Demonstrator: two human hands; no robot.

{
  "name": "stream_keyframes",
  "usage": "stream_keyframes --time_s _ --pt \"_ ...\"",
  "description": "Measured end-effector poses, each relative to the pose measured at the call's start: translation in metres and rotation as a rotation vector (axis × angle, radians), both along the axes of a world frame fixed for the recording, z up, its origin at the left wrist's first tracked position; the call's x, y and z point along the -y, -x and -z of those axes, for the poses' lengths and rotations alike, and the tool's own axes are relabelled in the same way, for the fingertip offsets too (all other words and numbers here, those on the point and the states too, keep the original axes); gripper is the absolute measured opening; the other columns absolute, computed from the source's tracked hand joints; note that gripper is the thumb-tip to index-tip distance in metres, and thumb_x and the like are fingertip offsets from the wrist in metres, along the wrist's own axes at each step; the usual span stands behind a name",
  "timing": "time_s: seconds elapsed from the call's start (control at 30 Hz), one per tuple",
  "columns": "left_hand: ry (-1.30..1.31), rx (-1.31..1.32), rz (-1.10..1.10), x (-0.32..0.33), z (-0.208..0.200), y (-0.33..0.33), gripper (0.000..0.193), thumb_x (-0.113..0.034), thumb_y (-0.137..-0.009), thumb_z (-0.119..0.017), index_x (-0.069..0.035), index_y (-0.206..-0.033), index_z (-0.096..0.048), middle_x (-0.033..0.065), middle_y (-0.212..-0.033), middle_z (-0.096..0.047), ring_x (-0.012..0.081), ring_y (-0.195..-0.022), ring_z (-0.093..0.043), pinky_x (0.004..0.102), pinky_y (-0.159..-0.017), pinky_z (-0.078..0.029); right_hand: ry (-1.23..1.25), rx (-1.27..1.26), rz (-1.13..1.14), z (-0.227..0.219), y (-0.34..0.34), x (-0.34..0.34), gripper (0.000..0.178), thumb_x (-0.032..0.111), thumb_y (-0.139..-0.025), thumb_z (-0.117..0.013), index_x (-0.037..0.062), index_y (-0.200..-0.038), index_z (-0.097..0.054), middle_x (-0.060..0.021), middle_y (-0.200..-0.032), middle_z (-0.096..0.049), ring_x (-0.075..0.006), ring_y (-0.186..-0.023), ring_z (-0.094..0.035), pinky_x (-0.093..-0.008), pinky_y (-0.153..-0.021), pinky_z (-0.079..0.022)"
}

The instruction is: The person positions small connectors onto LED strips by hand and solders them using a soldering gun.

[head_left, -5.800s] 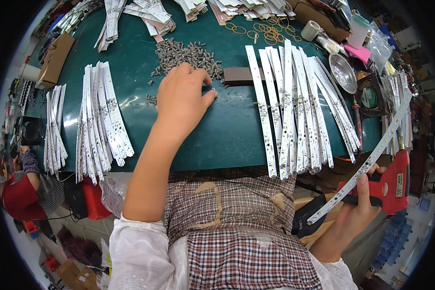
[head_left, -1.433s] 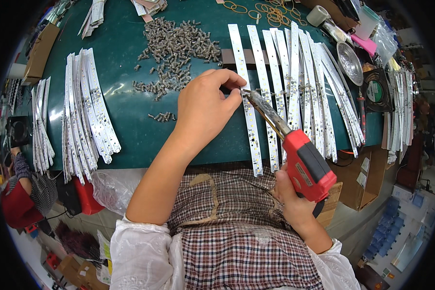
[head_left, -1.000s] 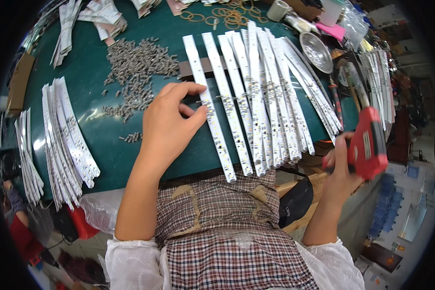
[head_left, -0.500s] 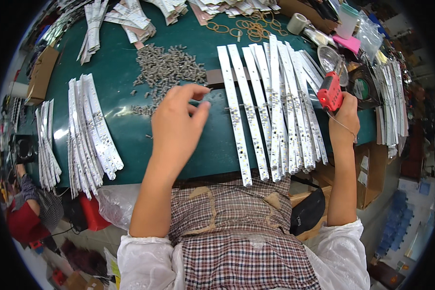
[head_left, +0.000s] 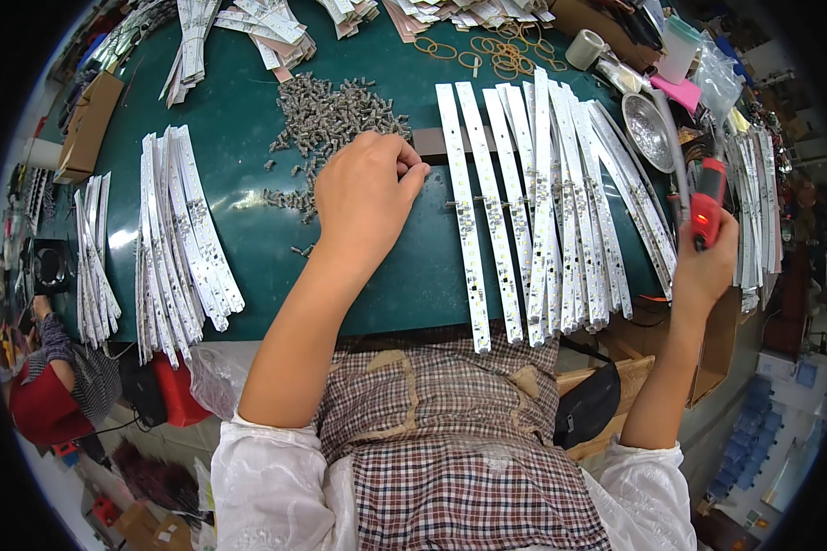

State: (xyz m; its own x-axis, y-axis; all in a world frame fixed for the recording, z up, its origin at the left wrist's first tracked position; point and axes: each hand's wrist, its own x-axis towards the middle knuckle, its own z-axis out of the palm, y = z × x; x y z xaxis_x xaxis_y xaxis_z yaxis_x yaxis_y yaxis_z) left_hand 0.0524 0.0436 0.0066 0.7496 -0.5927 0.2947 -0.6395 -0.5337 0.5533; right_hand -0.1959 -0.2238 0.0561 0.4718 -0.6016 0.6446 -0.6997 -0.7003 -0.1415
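Your left hand grip went from spread to pinched, contents hidden; right hand, wrapped around the red soldering gun, swung outward past the laid-out strips. Likely no soldering this instant.

Left hand is pinching near parts; right hand is gripping red tool; strips are lying between hands.

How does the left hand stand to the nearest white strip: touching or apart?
Apart. The head view shows a gap between the left hand and the nearest white strip, green tabletop visible in it.
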Motion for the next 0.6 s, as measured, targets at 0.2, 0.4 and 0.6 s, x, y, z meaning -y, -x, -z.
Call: stream_keyframes --time_s 0.2,0.4,0.6 --pt "0.005 0.073 -0.027 0.003 0.005 0.003 0.01 -0.016 -0.074 -0.072 -0.007 -0.075 -0.067 0.0033 -0.074 -0.062 0.0184 -0.067 -0.061 0.0326 -0.06 -0.047 -0.247 0.482 -0.066 -0.026 0.034 -0.013 0.029 0.001 -0.079 -0.072 -0.0005 -0.104 -0.057 -0.0044 -0.093 -0.061 -0.012 -0.082 -0.057 -0.0268 -0.078 -0.047" --pt "0.017 0.088 -0.002 0.003 0.006 0.001 0.009 -0.016 -0.07 -0.071 -0.008 -0.072 -0.066 0.0066 -0.072 -0.061 0.0241 -0.07 -0.062 0.037 -0.062 -0.049 -0.426 0.958 -0.229 -0.064 0.057 -0.039 0.028 -0.004 -0.08 -0.067 -0.0017 -0.106 -0.057 -0.0062 -0.097 -0.061 -0.0125 -0.086 -0.059 -0.0262 -0.078 -0.048" --pt "0.222 -0.257 -0.033 -0.011 -0.017 0.007 0.01 -0.011 -0.074 -0.07 -0.003 -0.076 -0.065 0.0041 -0.075 -0.066 0.0117 -0.064 -0.062 0.0257 -0.059 -0.049 -0.611 1.023 -0.263 -0.068 0.047 -0.094 0.034 -0.006 -0.083 -0.062 -0.0021 -0.115 -0.053 -0.0089 -0.104 -0.058 -0.0141 -0.09 -0.059 -0.0267 -0.078 -0.049"
